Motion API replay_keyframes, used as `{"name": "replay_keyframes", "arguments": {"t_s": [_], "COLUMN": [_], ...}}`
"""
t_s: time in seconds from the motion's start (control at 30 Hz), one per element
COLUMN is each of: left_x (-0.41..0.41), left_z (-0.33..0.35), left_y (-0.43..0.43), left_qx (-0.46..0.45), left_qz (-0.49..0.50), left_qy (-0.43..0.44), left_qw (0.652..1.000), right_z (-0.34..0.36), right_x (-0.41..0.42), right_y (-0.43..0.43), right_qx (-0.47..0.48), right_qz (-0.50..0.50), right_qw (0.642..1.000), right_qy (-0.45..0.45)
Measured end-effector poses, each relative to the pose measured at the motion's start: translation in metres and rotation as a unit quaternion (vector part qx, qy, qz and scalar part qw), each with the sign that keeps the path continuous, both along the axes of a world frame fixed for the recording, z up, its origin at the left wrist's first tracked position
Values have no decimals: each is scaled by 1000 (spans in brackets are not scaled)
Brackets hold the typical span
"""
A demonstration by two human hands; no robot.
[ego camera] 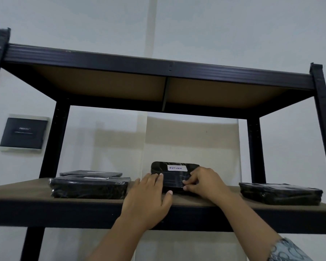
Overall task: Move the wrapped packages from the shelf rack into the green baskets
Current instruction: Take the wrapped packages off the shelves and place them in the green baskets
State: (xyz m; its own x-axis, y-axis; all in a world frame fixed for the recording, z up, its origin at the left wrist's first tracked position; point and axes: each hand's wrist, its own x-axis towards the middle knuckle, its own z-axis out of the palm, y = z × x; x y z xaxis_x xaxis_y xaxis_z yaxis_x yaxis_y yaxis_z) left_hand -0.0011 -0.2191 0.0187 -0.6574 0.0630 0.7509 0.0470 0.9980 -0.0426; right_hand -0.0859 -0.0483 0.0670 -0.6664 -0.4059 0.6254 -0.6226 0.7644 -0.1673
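A black wrapped package with a white label reading RETURN (pixel 174 175) is tipped up on the middle of the wooden shelf board (pixel 23 190). My left hand (pixel 148 197) grips its left side, fingers on top and thumb at the front edge. My right hand (pixel 203 182) holds its right front corner. A second black wrapped package (pixel 89 187) lies flat at the left, with a thinner one (pixel 90 173) behind it. Another black package (pixel 280 193) lies flat at the right. No green basket is in view.
The black metal rack has an upper shelf (pixel 158 66) close overhead and upright posts (pixel 255 149) at the back and sides. A dark panel (pixel 24 133) hangs on the white wall to the left.
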Motion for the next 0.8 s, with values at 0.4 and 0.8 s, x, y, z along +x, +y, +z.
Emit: {"name": "replay_keyframes", "arguments": {"t_s": [0.4,0.8], "left_x": [24,108], "left_z": [16,50], "left_y": [-1,-110], "left_qx": [-44,-31], "left_qz": [-7,35], "left_qy": [-14,108], "left_qw": [999,993], "right_z": [1,2], "right_x": [3,83], "right_y": [-2,-95], "right_qx": [52,51], "right_qz": [-49,101], "right_qw": [997,993], "right_qy": [-37,33]}}
